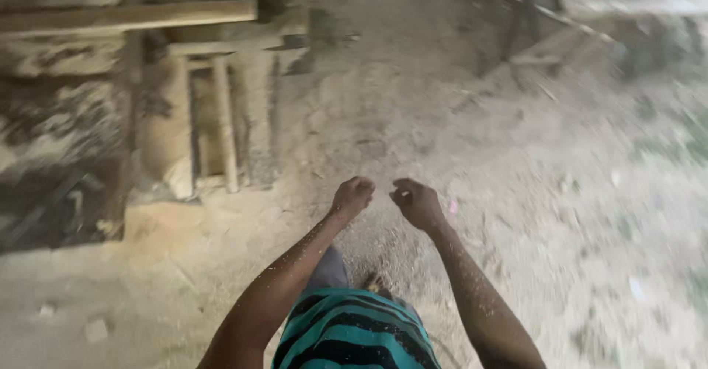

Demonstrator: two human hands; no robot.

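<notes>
Two bare hands are raised in front of the body, close together but not touching. The left hand [352, 194] is curled into a loose fist; the right hand [415, 201] is also curled, fingers bent inward. Whether either hand holds anything cannot be told, since the view is blurred by motion. Both forearms carry a fine scatter of pale dust or sawdust. Below the hands lies a dirt floor [560, 214] covered with sawdust and small pale scraps; it is the nearest surface to both hands and lies well apart from them. At the bottom edge one striped shirt [350, 336], teal with black bands, is visible, with one grey trouser leg [329, 269] above it. To the left stands one rough wooden frame [221, 118] of upright posts, with one long wooden beam [133, 16] lying across the top. Beside the frame's base rests one flat tan board [166, 221]. At the upper right, one dark stand [527, 26] with thin sticks is visible, too blurred to identify. Nothing lies between the two hands and the floor.
</notes>
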